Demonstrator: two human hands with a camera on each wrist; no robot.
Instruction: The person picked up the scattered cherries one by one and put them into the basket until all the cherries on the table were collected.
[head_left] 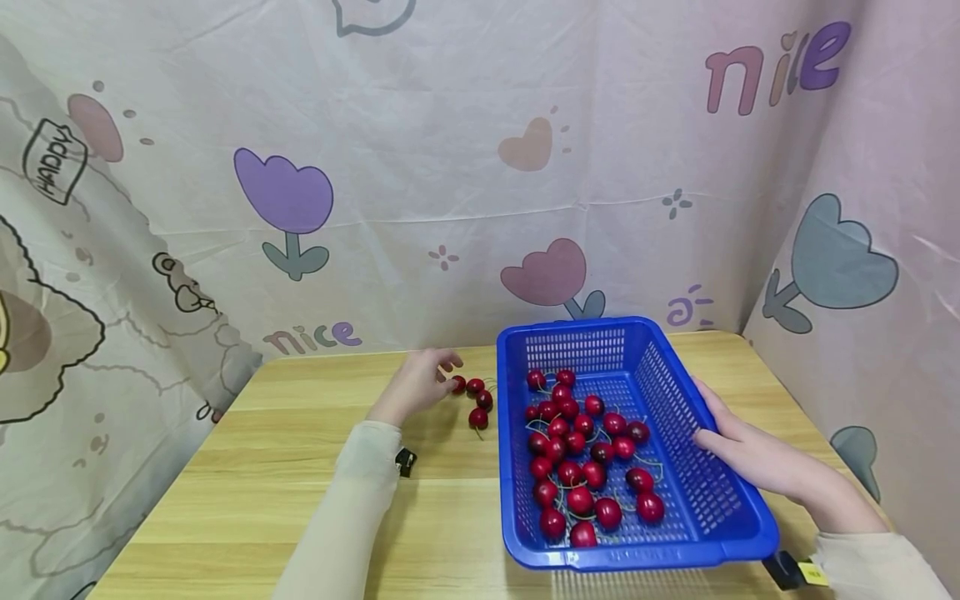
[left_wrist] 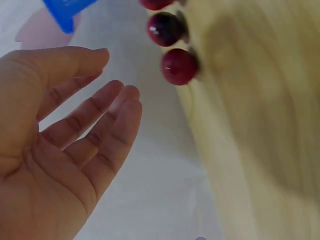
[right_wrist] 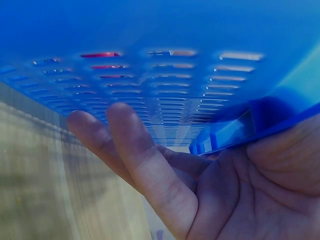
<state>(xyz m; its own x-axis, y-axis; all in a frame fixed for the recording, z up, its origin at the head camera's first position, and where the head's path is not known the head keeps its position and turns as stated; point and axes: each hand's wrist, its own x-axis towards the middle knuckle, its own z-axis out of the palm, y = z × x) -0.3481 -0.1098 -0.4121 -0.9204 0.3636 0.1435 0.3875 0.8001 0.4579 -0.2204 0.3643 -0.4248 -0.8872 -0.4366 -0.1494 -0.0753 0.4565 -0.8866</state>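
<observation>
My left hand reaches over the table beside a small group of loose red cherries, its fingertips right by the leftmost one. In the left wrist view its fingers are loosely bent, with nothing between them and the thumb; a dark red cherry lies off beyond the fingertips. My right hand grips the right rim of a blue plastic basket, thumb over the edge. From the right wrist view, its other fingers lie along the outside, under the slotted surface. Many stemmed cherries lie inside the basket, mostly toward its left.
A light wooden table lies under everything. A printed cloth hangs behind it and at both sides. Black wrist straps show at the left cuff and the right cuff.
</observation>
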